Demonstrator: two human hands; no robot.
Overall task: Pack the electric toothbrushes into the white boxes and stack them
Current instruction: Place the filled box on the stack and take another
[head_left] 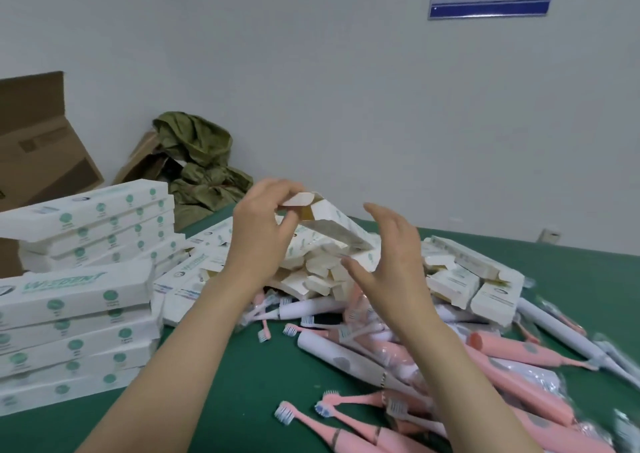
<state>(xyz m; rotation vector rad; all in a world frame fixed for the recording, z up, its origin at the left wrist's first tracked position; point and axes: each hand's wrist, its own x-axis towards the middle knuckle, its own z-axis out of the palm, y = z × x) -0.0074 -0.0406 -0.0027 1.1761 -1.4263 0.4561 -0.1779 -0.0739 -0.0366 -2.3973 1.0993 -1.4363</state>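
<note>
My left hand [263, 220] pinches the end flap of a white toothbrush box [332, 224] and holds it tilted above a heap of empty white boxes [322, 276]. My right hand [388, 262] hovers just right of that box with its fingers spread and relaxed, holding nothing. Pink and white electric toothbrushes [502, 352] lie loose in clear wrappers on the green table [242, 366] under and to the right of my right arm. Closed white boxes sit stacked at the left, in a near stack [72, 324] and a far stack [100, 224].
More open white boxes [485, 279] lie at the right of the heap. Brown cardboard cartons [38, 151] stand behind the stacks at the left. A green cloth bundle [204, 165] sits by the white wall. Loose brush heads [287, 412] lie near the table's front.
</note>
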